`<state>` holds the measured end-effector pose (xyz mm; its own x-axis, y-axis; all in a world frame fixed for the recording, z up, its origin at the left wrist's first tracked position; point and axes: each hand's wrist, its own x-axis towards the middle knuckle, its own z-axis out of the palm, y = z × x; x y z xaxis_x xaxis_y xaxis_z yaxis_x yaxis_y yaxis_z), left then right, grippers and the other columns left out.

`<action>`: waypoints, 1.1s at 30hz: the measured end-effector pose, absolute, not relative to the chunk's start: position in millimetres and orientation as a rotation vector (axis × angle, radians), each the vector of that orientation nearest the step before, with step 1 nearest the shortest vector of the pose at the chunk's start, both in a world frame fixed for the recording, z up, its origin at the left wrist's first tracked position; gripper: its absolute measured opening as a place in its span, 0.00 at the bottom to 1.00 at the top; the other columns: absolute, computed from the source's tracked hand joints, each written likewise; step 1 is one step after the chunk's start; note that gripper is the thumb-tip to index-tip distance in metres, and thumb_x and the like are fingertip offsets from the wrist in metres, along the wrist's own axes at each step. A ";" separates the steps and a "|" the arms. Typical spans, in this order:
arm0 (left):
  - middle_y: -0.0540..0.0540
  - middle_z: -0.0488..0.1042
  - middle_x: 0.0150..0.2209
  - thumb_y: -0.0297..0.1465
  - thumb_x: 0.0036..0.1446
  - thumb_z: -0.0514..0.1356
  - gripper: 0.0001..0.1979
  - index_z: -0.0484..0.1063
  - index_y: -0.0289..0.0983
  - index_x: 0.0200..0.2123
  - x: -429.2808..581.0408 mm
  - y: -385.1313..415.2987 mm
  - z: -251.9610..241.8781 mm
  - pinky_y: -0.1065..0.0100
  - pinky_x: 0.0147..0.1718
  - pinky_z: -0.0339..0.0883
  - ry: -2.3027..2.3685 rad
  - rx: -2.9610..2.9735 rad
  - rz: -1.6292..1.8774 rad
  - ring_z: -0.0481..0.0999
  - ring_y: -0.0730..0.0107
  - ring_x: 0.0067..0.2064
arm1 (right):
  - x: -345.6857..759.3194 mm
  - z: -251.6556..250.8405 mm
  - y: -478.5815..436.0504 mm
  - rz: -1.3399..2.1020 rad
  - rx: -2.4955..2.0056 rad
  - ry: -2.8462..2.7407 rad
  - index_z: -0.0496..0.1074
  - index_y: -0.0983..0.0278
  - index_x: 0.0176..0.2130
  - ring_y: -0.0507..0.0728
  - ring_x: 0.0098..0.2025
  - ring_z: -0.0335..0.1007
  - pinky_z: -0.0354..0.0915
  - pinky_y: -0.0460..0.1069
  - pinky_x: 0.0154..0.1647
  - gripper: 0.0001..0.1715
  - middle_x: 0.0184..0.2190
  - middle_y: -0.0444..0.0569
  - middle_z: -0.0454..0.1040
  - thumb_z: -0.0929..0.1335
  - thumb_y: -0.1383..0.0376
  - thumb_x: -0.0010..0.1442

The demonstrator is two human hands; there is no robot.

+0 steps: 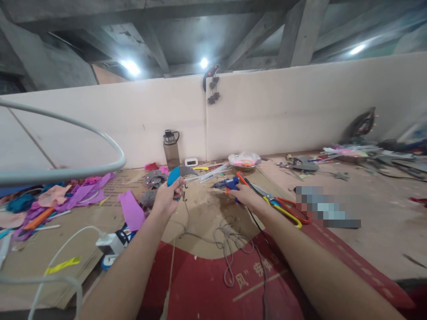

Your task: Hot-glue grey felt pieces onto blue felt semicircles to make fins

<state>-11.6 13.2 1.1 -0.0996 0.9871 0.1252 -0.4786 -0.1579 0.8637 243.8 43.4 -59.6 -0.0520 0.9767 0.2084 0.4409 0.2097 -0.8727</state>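
Observation:
My left hand (168, 195) is closed on a blue and grey felt piece (179, 173), held just above the cardboard-covered table (200, 209). My right hand (243, 194) is wrapped round a blue glue gun (228, 183) that points left, toward the felt piece. A black cord (260, 235) runs back from the glue gun along my right forearm. Close beside my right hand, to its right, lie red-handled scissors (293, 211) and yellow-handled scissors (282, 211).
Purple and pink felt scraps (76, 193) pile at the left, with a white power strip (110, 242) and a grey cable loop (66, 171). A water bottle (171, 150) and a bowl (244, 160) stand by the white back panel. Loose string (230, 240) lies near me; clutter fills the far right.

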 end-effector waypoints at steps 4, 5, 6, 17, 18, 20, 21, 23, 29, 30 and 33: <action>0.50 0.69 0.23 0.28 0.37 0.69 0.13 0.69 0.29 0.24 -11.9 13.9 0.3 0.81 0.14 0.43 0.779 0.893 1.552 0.56 0.88 0.18 | 232.0 -35.8 27.9 0.874 -1.198 -1.377 0.65 0.60 0.41 0.53 0.29 0.67 0.67 0.48 0.26 0.16 0.32 0.47 0.70 0.64 0.56 0.54; 0.49 0.69 0.23 0.28 0.37 0.69 0.12 0.69 0.29 0.24 -11.8 13.8 0.2 0.81 0.14 0.43 0.778 0.898 1.542 0.56 0.88 0.18 | 228.2 -28.9 21.8 0.894 -1.096 -1.314 0.64 0.59 0.43 0.53 0.30 0.68 0.68 0.49 0.29 0.18 0.34 0.47 0.70 0.65 0.56 0.54; 0.49 0.69 0.23 0.27 0.37 0.68 0.12 0.69 0.29 0.24 -11.5 13.5 0.3 0.81 0.14 0.44 0.782 0.904 1.533 0.56 0.88 0.18 | 224.5 -22.5 14.9 0.917 -1.014 -1.313 0.63 0.59 0.45 0.53 0.31 0.68 0.68 0.49 0.31 0.19 0.35 0.46 0.70 0.65 0.55 0.54; 0.52 0.66 0.19 0.27 0.39 0.64 0.08 0.66 0.32 0.21 -0.7 6.9 0.0 0.75 0.17 0.45 0.992 1.095 1.606 0.58 0.83 0.18 | 199.7 5.9 -40.2 0.427 -1.004 -1.808 0.64 0.61 0.48 0.61 0.45 0.67 0.61 0.55 0.47 0.17 0.43 0.53 0.72 0.61 0.59 0.61; 0.52 0.65 0.18 0.28 0.40 0.63 0.08 0.66 0.33 0.21 0.4 5.8 0.2 0.75 0.17 0.46 1.016 1.116 1.617 0.58 0.83 0.18 | 198.8 5.6 -40.6 0.395 -1.011 -1.828 0.64 0.61 0.49 0.61 0.47 0.66 0.61 0.55 0.48 0.17 0.44 0.54 0.71 0.61 0.59 0.61; 0.54 0.63 0.17 0.28 0.41 0.62 0.07 0.65 0.33 0.21 2.1 3.6 0.5 0.74 0.17 0.46 1.055 1.164 1.634 0.57 0.82 0.18 | 197.4 4.6 -40.7 0.372 -1.042 -1.860 0.64 0.61 0.50 0.62 0.46 0.66 0.61 0.55 0.48 0.17 0.44 0.55 0.71 0.61 0.60 0.61; 0.55 0.62 0.17 0.28 0.41 0.62 0.07 0.65 0.34 0.22 2.7 2.7 0.4 0.74 0.18 0.46 1.072 1.192 1.643 0.57 0.82 0.18 | 196.8 4.1 -40.7 0.362 -1.058 -1.868 0.64 0.61 0.50 0.62 0.46 0.67 0.62 0.55 0.47 0.18 0.44 0.55 0.71 0.60 0.60 0.61; 0.56 0.60 0.16 0.30 0.42 0.61 0.07 0.64 0.35 0.21 3.3 1.2 -0.3 0.74 0.18 0.46 1.124 1.246 1.670 0.56 0.81 0.18 | 195.9 3.3 -40.9 0.333 -1.073 -1.874 0.63 0.61 0.51 0.62 0.46 0.67 0.62 0.55 0.47 0.18 0.43 0.55 0.72 0.60 0.60 0.62; 0.55 0.61 0.15 0.33 0.42 0.61 0.08 0.66 0.35 0.21 3.4 -1.3 -1.9 0.73 0.18 0.50 1.332 1.358 1.721 0.57 0.79 0.17 | 194.1 1.3 -41.6 0.293 -1.033 -1.876 0.64 0.63 0.48 0.60 0.41 0.70 0.66 0.54 0.42 0.15 0.41 0.53 0.73 0.60 0.62 0.62; 0.54 0.61 0.15 0.34 0.42 0.61 0.08 0.66 0.35 0.21 3.5 -1.7 -1.6 0.73 0.18 0.50 1.347 1.366 1.725 0.58 0.79 0.18 | 193.7 0.9 -41.4 0.285 -1.021 -1.885 0.64 0.63 0.48 0.60 0.42 0.70 0.66 0.54 0.42 0.15 0.41 0.53 0.73 0.60 0.63 0.61; 0.54 0.62 0.15 0.35 0.42 0.61 0.09 0.67 0.35 0.21 4.4 -2.9 -0.2 0.74 0.18 0.50 1.372 1.376 1.733 0.59 0.78 0.18 | 192.5 -0.6 -40.2 0.244 -0.999 -1.900 0.64 0.63 0.49 0.60 0.43 0.70 0.66 0.54 0.44 0.16 0.42 0.53 0.73 0.60 0.64 0.61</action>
